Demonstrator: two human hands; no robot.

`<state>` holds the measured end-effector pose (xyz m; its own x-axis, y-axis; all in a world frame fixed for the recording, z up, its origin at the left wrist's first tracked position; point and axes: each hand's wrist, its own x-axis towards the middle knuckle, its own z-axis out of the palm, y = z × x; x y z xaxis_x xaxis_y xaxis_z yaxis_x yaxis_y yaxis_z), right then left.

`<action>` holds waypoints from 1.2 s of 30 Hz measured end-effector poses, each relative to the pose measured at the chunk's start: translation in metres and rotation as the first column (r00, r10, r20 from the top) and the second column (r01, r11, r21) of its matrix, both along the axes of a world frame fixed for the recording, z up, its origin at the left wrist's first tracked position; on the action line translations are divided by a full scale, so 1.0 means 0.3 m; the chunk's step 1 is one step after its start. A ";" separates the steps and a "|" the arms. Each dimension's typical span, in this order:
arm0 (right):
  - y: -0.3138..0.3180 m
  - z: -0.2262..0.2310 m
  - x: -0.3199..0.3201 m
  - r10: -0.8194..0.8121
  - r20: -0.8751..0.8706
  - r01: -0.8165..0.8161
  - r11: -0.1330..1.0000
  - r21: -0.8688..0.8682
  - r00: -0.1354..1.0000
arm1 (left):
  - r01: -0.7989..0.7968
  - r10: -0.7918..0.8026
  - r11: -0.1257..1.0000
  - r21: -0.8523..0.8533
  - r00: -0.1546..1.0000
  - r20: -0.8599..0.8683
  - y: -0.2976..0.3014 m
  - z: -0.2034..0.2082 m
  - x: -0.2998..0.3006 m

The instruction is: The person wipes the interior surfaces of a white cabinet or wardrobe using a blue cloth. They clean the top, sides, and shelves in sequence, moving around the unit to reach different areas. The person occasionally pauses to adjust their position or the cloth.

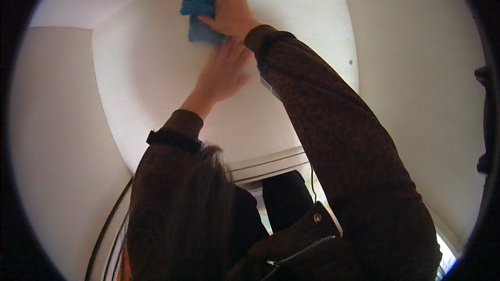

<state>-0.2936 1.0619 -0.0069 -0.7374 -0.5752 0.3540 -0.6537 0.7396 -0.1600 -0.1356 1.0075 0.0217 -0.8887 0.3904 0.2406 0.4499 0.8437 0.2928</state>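
Observation:
A crumpled blue cloth (200, 8) lies against a pale panel (156, 78) at the top of the head view. My right hand (234, 8) holds it pressed to that surface, the fingers laid along it and the thumb pointing left. Part of the cloth is hidden under the palm. Just nearer to me, my left hand (224, 70) is open, its fingers stretched out flat toward the cloth's lower edge. Its fingertips come close to my right wrist, and whether they touch the cloth I cannot tell. Brown patterned sleeves cover both forearms.
Pale side walls rise at the left (57, 109) and right (416, 83), boxing in the panel. Two small dark fastener spots run along the panel's right edge. A grooved ledge (271, 162) crosses in front of my body. Long hair hangs over my left arm.

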 end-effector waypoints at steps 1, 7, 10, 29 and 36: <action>-0.013 -0.002 0.069 0.064 0.006 -0.064 0.998 -0.016 0.998 | 0.006 -0.009 1.000 0.016 0.982 0.187 0.009 0.022 0.036; 0.037 0.060 0.508 0.249 0.156 -0.257 0.966 0.035 0.956 | -0.292 0.201 0.944 0.155 0.879 0.432 -0.047 0.259 0.374; 0.152 0.070 0.715 0.291 0.183 -0.299 0.954 0.018 0.939 | -0.348 0.286 0.917 0.196 0.914 0.286 -0.006 0.243 0.443; 0.045 0.022 0.493 0.434 0.115 -0.440 0.897 0.030 0.893 | -0.255 0.235 0.954 0.158 0.963 0.135 -0.209 -0.023 0.276; -0.137 -0.127 0.478 0.563 0.227 -0.520 0.824 -0.224 0.795 | -0.450 0.451 0.893 0.030 0.892 -0.028 -0.373 -0.237 0.284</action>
